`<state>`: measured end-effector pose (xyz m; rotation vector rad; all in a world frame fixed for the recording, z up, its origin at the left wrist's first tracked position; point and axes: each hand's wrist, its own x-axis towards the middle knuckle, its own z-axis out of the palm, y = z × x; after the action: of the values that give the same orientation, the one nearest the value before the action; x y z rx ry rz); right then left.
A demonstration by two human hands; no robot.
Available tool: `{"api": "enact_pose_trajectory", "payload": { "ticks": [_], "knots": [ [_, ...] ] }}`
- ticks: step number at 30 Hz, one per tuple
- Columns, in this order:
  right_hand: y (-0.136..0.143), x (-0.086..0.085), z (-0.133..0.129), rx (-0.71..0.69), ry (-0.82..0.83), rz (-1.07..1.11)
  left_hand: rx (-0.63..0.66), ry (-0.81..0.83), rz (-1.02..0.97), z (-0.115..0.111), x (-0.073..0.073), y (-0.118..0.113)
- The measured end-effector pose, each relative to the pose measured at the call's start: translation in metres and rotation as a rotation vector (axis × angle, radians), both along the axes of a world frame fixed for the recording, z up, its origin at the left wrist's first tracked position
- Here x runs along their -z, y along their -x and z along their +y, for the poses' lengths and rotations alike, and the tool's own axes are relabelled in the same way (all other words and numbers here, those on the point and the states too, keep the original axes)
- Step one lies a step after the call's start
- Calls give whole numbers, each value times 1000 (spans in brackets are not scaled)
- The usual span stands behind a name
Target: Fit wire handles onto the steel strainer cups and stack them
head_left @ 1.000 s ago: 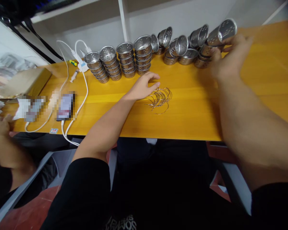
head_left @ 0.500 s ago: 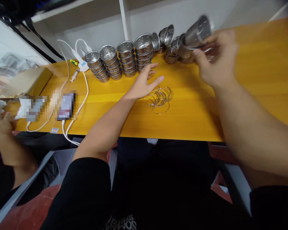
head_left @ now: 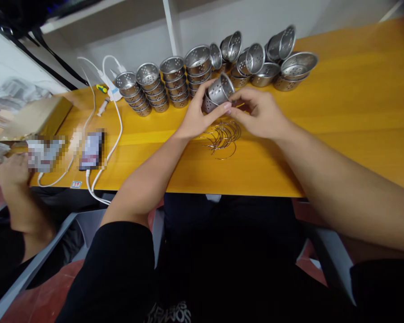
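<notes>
Yellow table (head_left: 357, 89), crowded toward the back. Four stacks of metal cups (head_left: 177, 85) just behind and left of the left hand (head_left: 197, 117): could topple if nudged by the knuckles on that side. Farther right, loose cups (head_left: 278, 47), several tipped into others at odd angles: could roll or slide if knocked by a sleeve or arm. Right hand (head_left: 262, 112) narrowed, fingertips at the near side of the held cups; pinching or merely touching, cannot tell. Left hand curled around a tilted pair of cups (head_left: 217, 92), one partly inside the other, thumb in front, fingers mostly hidden. Located in front of the stacks, just behind the wires (head_left: 222, 137); lifted or resting, cannot tell. Likely to twist or slip if squeezed unevenly; upper cup could jam if pushed in crooked, or pop out and drop if tugged hard. Wires last: thin, curved, bunched loose near both hands. Could tangle or scatter if swept by a wrist or hit by a dropped cup.
</notes>
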<state>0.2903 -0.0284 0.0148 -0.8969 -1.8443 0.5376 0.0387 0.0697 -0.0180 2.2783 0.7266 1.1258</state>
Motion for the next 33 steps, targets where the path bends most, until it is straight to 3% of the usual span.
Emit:
{"api": "enact_pose_trajectory", "payload": {
  "ticks": [9, 16, 22, 30, 33],
  "knots": [
    [2, 0, -3, -166, 122, 90, 5, -34, 8, 3, 4, 9],
    [-4, 8, 2, -149, 61, -57, 25, -56, 18, -7, -7, 12],
    [-14, -1, -1, -140, -46, -180, 26, 47, 19, 3, 3, 13],
    [-16, -12, 1, -79, -55, -85, 34, 60, 61, 6, 0, 20],
    [-16, -12, 3, -118, 48, -21, 49, 47, 68, 6, -2, 19]
  ]
}}
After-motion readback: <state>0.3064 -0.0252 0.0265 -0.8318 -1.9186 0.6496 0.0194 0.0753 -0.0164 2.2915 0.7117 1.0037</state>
